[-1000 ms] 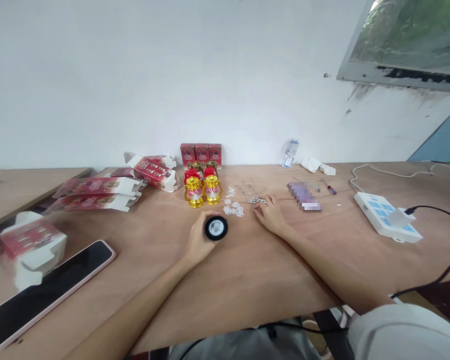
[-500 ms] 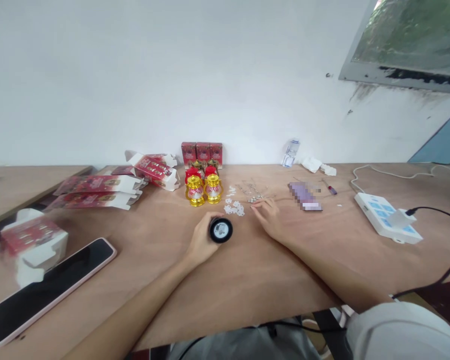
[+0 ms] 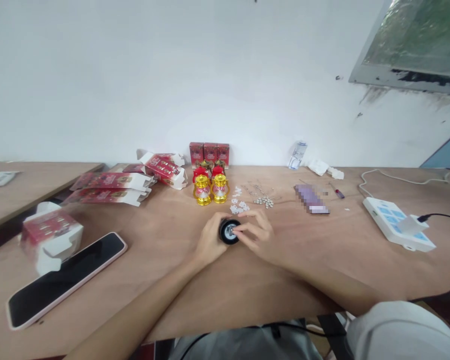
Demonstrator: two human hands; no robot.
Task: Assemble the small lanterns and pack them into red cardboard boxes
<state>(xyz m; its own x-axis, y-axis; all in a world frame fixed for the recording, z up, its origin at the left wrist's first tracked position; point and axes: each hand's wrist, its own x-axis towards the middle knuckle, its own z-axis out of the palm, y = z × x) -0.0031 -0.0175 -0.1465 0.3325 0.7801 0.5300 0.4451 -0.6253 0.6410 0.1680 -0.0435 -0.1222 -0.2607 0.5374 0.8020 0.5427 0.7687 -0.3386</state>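
My left hand (image 3: 211,237) is wrapped around a dark round object (image 3: 223,236), its circular end with a pale disc in the middle facing up; the rest is hidden. It may be the base of a small lantern. My right hand (image 3: 257,234) has thumb and fingertips pinched together at the pale disc; anything held there is too small to make out. Just beyond the hands lie small white pieces (image 3: 240,207) and several small silvery discs (image 3: 265,201). Two gold toy lanterns (image 3: 203,191) stand behind my left hand, with red and bronze ones behind them.
Three red boxes (image 3: 210,154) stand against the wall. Flattened red cartons (image 3: 108,188), an open box (image 3: 50,232) and a phone (image 3: 67,280) are at left. On the right are a purple phone (image 3: 310,198), a screwdriver (image 3: 338,192), a power strip (image 3: 397,224) and a bottle (image 3: 297,155).
My right hand has moved from the silvery discs to the top of the dark round object. My left hand still holds that object. The view has shifted slightly left.
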